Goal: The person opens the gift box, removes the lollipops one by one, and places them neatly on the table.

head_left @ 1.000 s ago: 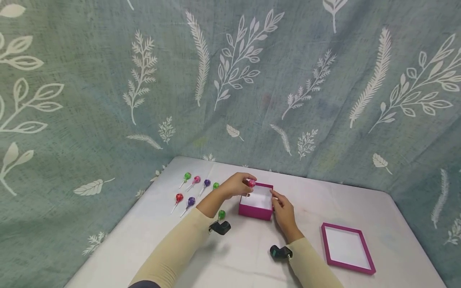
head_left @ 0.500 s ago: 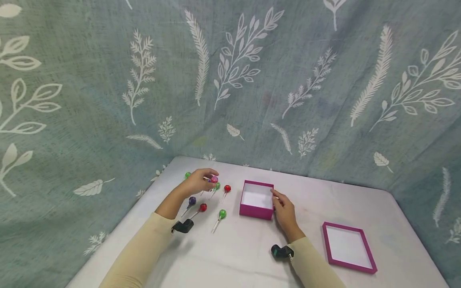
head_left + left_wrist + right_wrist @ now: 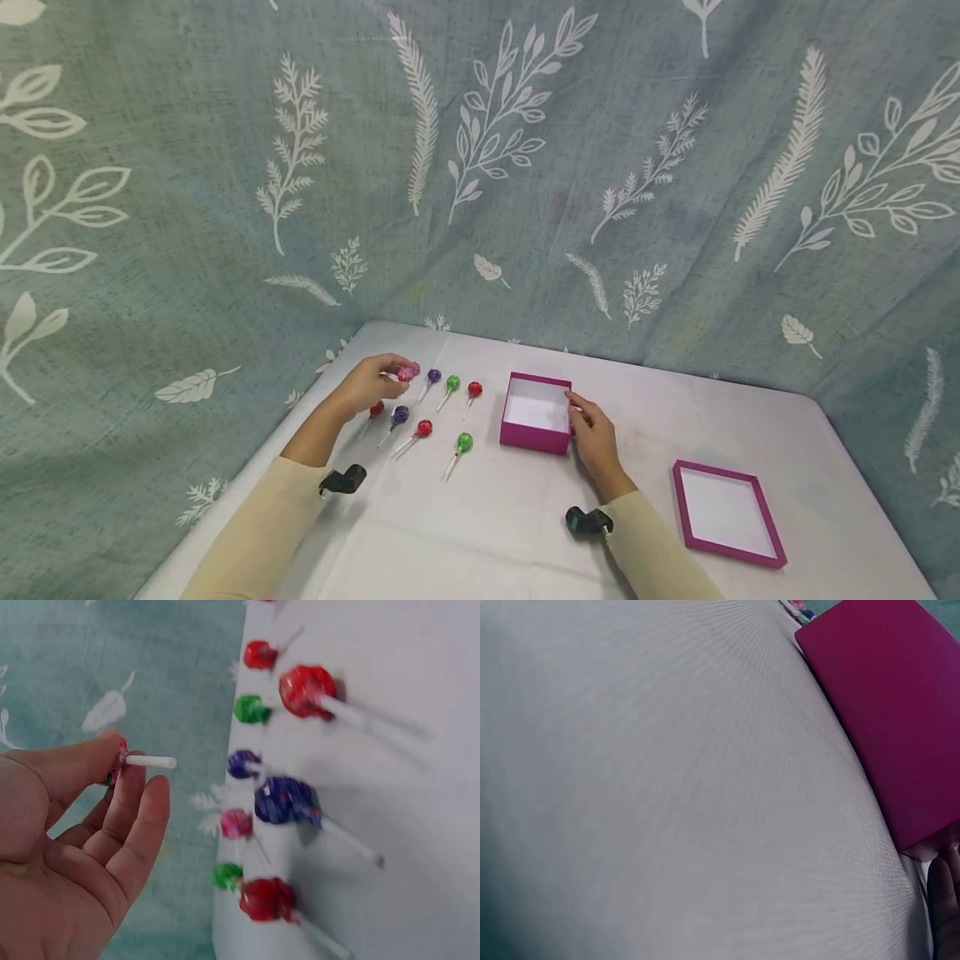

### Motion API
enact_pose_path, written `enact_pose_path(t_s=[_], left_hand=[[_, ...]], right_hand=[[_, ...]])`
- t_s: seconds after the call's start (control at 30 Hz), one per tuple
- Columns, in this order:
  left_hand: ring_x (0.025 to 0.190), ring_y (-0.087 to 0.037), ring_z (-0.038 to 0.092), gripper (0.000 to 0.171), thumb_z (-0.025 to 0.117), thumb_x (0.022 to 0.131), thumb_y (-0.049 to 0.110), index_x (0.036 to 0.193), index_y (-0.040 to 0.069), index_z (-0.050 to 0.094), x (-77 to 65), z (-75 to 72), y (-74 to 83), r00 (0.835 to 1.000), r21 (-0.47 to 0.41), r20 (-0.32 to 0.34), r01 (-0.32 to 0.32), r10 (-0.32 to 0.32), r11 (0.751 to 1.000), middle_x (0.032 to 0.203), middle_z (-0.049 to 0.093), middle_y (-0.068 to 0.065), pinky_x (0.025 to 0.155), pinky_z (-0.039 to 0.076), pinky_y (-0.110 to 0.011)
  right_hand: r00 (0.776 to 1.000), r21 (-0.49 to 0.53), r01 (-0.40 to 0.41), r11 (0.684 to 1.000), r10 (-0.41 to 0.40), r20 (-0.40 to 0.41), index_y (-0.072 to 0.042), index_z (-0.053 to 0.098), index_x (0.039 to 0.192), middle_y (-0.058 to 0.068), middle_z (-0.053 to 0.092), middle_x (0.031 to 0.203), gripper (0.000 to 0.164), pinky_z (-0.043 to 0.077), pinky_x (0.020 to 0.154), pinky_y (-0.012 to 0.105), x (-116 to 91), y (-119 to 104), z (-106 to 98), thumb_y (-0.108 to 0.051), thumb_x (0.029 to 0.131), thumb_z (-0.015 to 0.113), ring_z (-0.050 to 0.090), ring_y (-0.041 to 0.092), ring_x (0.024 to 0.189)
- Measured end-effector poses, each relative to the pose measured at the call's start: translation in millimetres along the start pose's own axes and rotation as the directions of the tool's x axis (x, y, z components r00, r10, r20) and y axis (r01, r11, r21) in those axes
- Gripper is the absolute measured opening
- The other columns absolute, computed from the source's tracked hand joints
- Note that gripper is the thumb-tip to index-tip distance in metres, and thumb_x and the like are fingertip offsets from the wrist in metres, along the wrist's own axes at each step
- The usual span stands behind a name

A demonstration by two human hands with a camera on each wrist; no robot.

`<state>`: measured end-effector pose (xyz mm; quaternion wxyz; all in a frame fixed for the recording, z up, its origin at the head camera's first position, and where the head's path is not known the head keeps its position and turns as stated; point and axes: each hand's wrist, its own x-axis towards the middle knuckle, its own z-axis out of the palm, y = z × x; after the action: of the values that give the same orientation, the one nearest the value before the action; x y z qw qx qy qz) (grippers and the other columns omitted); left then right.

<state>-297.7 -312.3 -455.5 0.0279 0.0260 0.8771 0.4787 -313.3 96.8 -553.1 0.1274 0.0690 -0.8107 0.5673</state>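
Observation:
My left hand (image 3: pixel 369 385) pinches a pink lollipop (image 3: pixel 406 374) by its wrapped head, between thumb and fingers; its white stick points right in the left wrist view. It is over the left end of the lollipops on the table, where a second pink lollipop (image 3: pixel 236 823) lies. Close by are a purple lollipop (image 3: pixel 401 414) and a red lollipop (image 3: pixel 268 899). My right hand (image 3: pixel 595 433) rests against the right side of a magenta box (image 3: pixel 534 439), fingertips at its rim. The box is open-topped and shows only its white inside.
More lollipops lie in two loose rows left of the box, among them a green lollipop (image 3: pixel 465 442) nearest the front and a red lollipop (image 3: pixel 475 389). The magenta-rimmed lid (image 3: pixel 735 551) lies inside up at the right. A patterned cloth (image 3: pixel 480 167) hangs behind the table.
My left hand has moved left from over the box to the far end of the lollipops, carrying the pink lollipop. My right hand has stayed at the box.

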Motion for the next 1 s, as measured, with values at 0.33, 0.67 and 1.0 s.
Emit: enact_pose_path(t_s=[0.33,0.67,1.0], left_hand=[[0.106,-0.03,0.059,0.046,0.065,0.094,0.014,0.137,0.006,0.053,-3.8,-20.0,-29.4,0.997,0.071,-0.074,0.039,-0.033,0.997,0.132,0.053,-0.019,0.085,0.052,-0.041],[0.093,-0.031,0.059,0.036,0.068,0.088,0.004,0.123,-0.002,0.061,-7.6,-33.6,-60.4,0.981,0.22,-0.191,0.073,-0.03,0.973,0.116,0.059,-0.023,0.076,0.049,-0.041],[0.105,-0.037,0.055,0.033,0.067,0.087,0.002,0.12,-0.002,0.063,-3.7,-28.7,-68.3,0.984,0.301,-0.166,0.108,-0.059,0.947,0.115,0.061,-0.022,0.088,0.043,-0.053]], right_hand=[[1.0,0.012,0.004,1.0,-0.004,0.01,-0.022,0.063,0.132,0.004,0.062,0.118,0.033,0.045,0.08,0.036,0,-2,-1,-0.019,0.1,0.053,0.055,0.019,0.092],[1.0,0.013,0.0,1.0,0.0,0.027,-0.022,0.062,0.133,0.005,0.061,0.122,0.034,0.046,0.082,0.035,-1,-3,-2,-0.021,0.101,0.052,0.055,0.019,0.095],[1.0,0.021,-0.01,1.0,0.009,0.014,-0.023,0.064,0.131,0.003,0.062,0.118,0.033,0.046,0.078,0.035,3,1,-1,-0.021,0.1,0.054,0.055,0.019,0.09]])
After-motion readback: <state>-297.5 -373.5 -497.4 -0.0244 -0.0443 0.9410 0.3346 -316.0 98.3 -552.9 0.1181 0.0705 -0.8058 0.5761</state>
